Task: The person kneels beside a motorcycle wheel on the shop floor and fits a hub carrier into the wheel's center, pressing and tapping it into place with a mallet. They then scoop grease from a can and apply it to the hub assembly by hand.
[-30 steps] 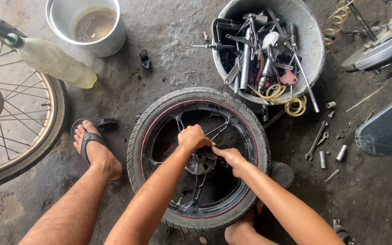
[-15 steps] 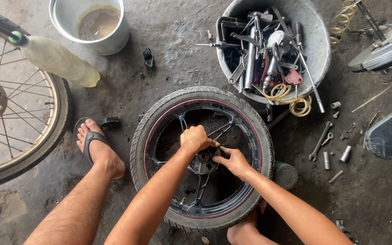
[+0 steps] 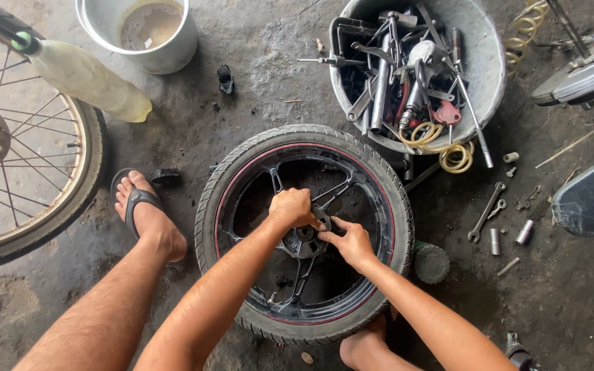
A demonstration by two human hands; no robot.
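A motorcycle wheel [image 3: 379, 178] with a black tyre and a dark alloy rim with a red stripe lies flat on the concrete floor. Both my hands meet over its hub [image 3: 302, 242]. My left hand [image 3: 293, 207] is closed in a fist on a small part just above the hub. Touching the same spot from the right, my right hand [image 3: 349, 242] pinches the small grey part [image 3: 322, 218] with its fingertips. What exactly the part is stays hidden under the fingers.
A grey basin [image 3: 479, 62] full of tools stands behind the wheel. A white bucket [image 3: 173, 48] and a plastic bottle [image 3: 87, 79] are at the far left, beside a spoked wheel [image 3: 84, 178]. A wrench [image 3: 486, 211] and sockets lie right. My sandalled foot [image 3: 146, 216] rests left.
My hands have stayed at the hub; the right hand has shifted slightly lower and further right of the left hand. The camera view has drifted a little.
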